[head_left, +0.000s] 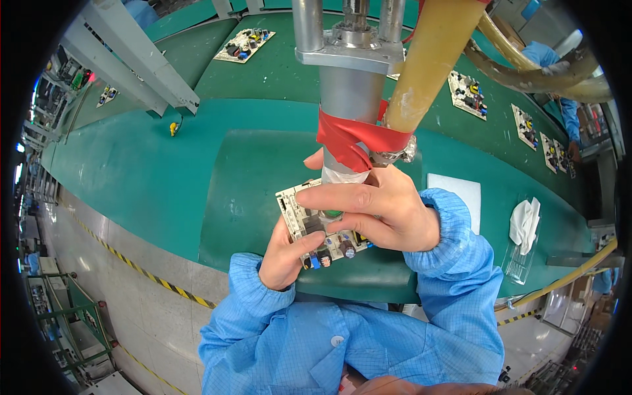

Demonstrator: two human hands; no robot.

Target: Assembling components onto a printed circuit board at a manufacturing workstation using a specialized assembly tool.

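Far left, green-framed rack: contents bent by the lens and too small to sort out. Left hand grasps the near-left edge of a pale circuit board, thumb on top, most fingers hidden beneath. Board sits above the green counter, directly under a grey cylinder wrapped in red tape; cylinder's top runs out of frame, its lower tip masked by fingers. Right hand spans the board, index finger and thumb stretched over it, other fingers out of sight; cannot tell whether it grips anything. Green spot between them, unidentified. Right of that, white pad, partly behind the sleeve. Then clear tray holding a crumpled white cloth. Far right, row of boards dwindling into shadow.
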